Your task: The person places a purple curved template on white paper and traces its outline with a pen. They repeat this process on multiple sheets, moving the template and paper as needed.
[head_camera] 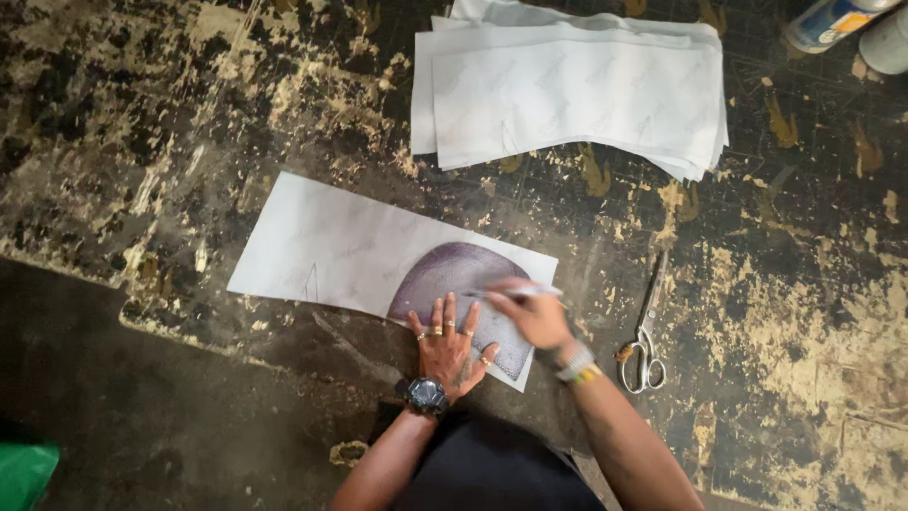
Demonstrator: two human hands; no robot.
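Left hand: spread flat, pressed one domed purple-grey template.
Right hand: pinched one white marker.
Sheet: one, white, rectangular.
Scissors: one metal pair, right.

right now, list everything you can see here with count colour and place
paper sheet: one, white, flat on the table centre
dome-shaped template: one, dark purple-grey, on the sheet's right end
paper stack: one pile, white, top centre
scissors: one, silver, right of the sheet
cans: two, partly cut off, top right corner
green thing: one, bottom left corner, unclear
table: one, dark with worn tan patches
left hand: rings and black watch, pressed flat on the template
right hand: beaded wristbands, holding a white marker at the template's edge
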